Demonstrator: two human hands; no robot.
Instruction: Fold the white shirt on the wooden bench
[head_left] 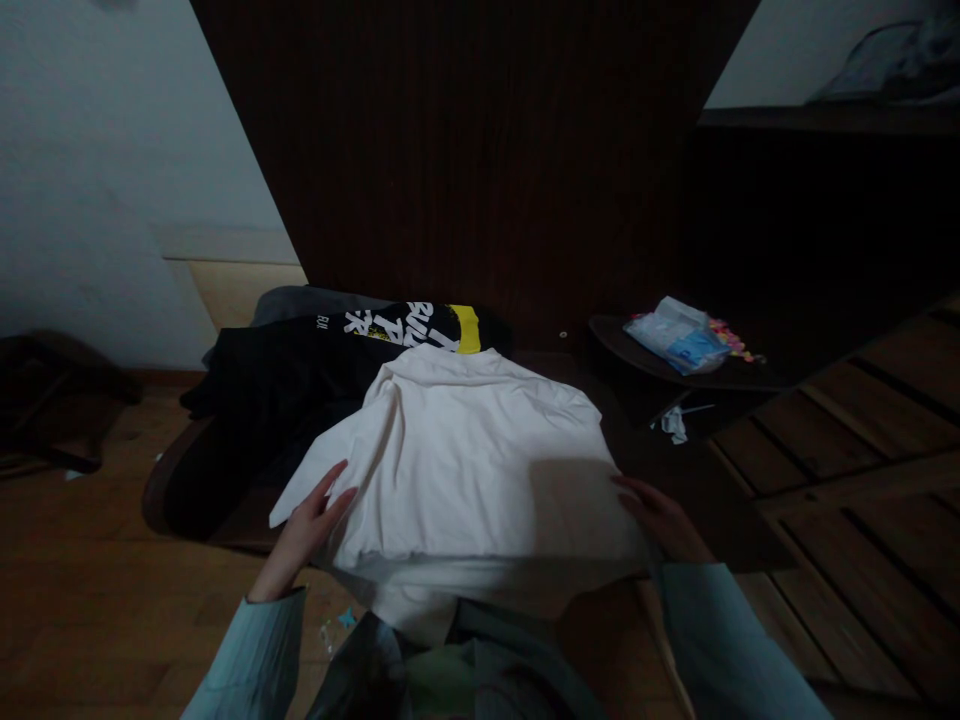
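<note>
A white garment [472,460] lies spread over a dark wooden table [720,520] in front of me, its near edge hanging toward my lap. My left hand [311,525] rests flat on the garment's left side, fingers stretched out and apart. My right hand [660,520] lies on the garment's right edge, fingers extended along the cloth. Both sleeves are light blue. Neither hand grips anything that I can see.
A black garment [300,380] with white lettering and a yellow band lies behind the white one. A plastic bag with blue contents [679,335] sits on a small dark round table [637,355] at the right. Wooden slats [862,450] run along the right; wood floor at the left.
</note>
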